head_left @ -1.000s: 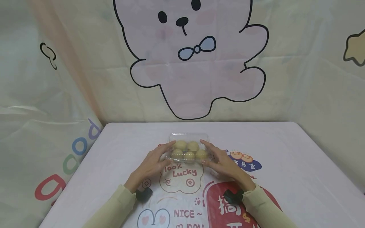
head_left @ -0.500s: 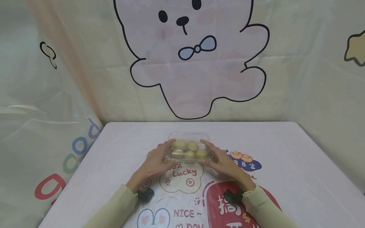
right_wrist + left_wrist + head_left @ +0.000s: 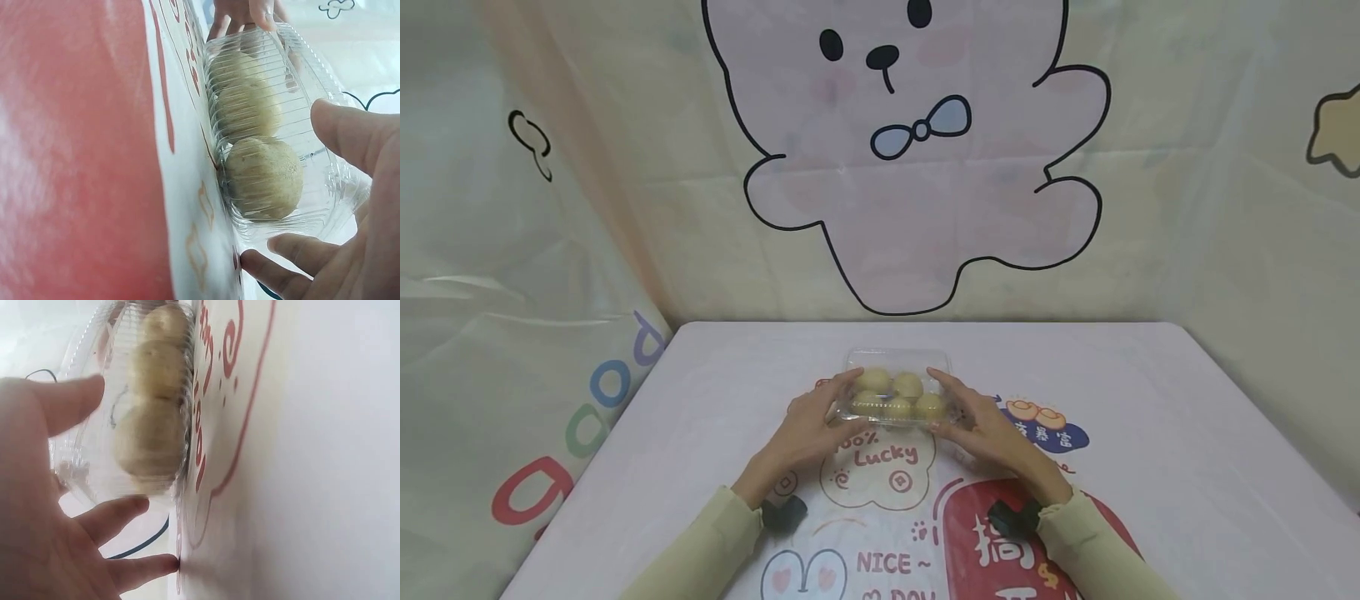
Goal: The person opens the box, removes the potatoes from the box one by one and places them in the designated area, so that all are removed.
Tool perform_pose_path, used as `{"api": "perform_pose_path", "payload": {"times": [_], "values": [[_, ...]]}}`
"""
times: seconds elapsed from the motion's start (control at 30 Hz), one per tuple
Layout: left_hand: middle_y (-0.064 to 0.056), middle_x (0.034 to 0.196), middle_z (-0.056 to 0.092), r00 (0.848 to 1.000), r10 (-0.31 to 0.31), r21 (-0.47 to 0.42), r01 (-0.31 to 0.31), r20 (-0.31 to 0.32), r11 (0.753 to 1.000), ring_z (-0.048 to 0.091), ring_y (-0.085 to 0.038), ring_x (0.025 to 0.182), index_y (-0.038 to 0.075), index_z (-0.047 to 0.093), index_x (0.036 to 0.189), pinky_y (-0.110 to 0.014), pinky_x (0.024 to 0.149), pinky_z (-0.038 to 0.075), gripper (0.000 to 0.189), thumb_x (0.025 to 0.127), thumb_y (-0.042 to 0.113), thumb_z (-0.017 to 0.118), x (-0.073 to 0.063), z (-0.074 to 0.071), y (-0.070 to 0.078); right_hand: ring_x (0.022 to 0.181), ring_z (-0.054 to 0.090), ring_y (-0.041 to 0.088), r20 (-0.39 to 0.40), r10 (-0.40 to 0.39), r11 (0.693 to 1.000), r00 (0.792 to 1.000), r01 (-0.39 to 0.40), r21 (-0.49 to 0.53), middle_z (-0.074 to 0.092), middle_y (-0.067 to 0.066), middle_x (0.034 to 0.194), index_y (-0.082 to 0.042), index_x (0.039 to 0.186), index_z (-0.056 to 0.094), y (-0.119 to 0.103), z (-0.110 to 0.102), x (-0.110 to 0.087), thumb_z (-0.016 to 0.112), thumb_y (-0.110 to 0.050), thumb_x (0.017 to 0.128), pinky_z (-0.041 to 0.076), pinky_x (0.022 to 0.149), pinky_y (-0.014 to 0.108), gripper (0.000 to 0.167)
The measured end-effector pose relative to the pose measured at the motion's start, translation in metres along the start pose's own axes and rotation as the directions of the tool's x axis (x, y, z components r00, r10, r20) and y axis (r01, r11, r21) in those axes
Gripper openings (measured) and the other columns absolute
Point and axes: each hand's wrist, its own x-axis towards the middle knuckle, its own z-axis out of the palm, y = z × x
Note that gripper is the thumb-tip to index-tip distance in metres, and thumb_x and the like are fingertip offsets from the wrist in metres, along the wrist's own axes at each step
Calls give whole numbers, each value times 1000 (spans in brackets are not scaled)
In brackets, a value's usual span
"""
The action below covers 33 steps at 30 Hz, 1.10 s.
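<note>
A clear plastic clamshell box [image 3: 898, 358] sits on the table near its far middle, holding several pale yellow-green round balls [image 3: 907, 385]. Their kind cannot be told. In the right wrist view the box's ribbed wall [image 3: 275, 47] shows. My left hand [image 3: 808, 423] holds the box's left end, thumb at the near side and fingers toward the far side; in the left wrist view its lower fingertip [image 3: 169, 562] reaches the tabletop. At the right end, my right hand [image 3: 981, 421] holds the box in the same way, its thumb [image 3: 344, 128] against the clear plastic.
A white cloth [image 3: 760, 358] with printed words and drawings covers the table. Behind it hangs a curtain [image 3: 1165, 208] with a large cartoon bear. Dark wrist cameras [image 3: 784, 515] sit at both sleeve cuffs. Another curtain [image 3: 512, 333] hangs along the left side.
My left hand has shifted slightly right, its thumb now further along the near side of the box. The right hand and the box stay almost where they were.
</note>
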Motion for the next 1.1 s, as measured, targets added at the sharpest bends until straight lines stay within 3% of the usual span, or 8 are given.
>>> {"api": "perform_pose_path", "payload": {"times": [0.17, 0.33, 0.6, 0.93, 1.1], "values": [[0, 153, 55, 1000, 15, -32, -15, -17, 999, 51, -33, 142, 45, 35, 155, -65, 117, 34, 70, 93, 51, 67, -1, 0, 1, 146, 42, 45, -7, -16, 1000, 1000, 16, -2, 38, 12, 164, -30, 161, 29, 1, -1, 0, 67, -38, 96, 41, 110, 69, 76], [-2, 153, 54, 1000, 28, -103, -29, -5, 994, 49, -31, 144, 42, 35, 156, -65, 119, 31, 68, 95, 40, 65, -2, -1, 3, 147, 40, 44, -8, -9, 1000, 1000, 9, -1, 37, 12, 165, -31, 161, 29, 1, -1, 0, 67, -38, 95, 39, 110, 69, 76], [-3, 153, 54, 999, 36, -142, -36, -1, 989, 48, -31, 145, 38, 37, 157, -61, 121, 30, 66, 97, 30, 62, -1, -1, 3, 148, 39, 44, -10, 1, 1000, 1000, -2, -15, 37, 11, 165, -34, 161, 28, 1, -1, 0, 66, -41, 95, 38, 111, 70, 77], [-1, 154, 53, 999, -21, -143, 17, -25, 990, 46, -33, 146, 40, 39, 155, -65, 123, 22, 63, 96, 25, 54, -2, -1, 5, 151, 34, 42, -2, -1, 1000, 1000, 1, -19, 35, 9, 166, -35, 161, 28, 2, -1, 1, 66, -43, 96, 32, 114, 70, 76], [-5, 151, 57, 998, 44, -133, -49, -39, 990, 54, -33, 139, 39, 32, 159, -65, 120, 27, 70, 96, 23, 59, -2, -1, 1, 149, 37, 45, 5, 1, 1000, 1000, -1, -27, 35, 10, 166, -36, 161, 26, 3, 0, 1, 65, -43, 96, 36, 111, 72, 76]]}}
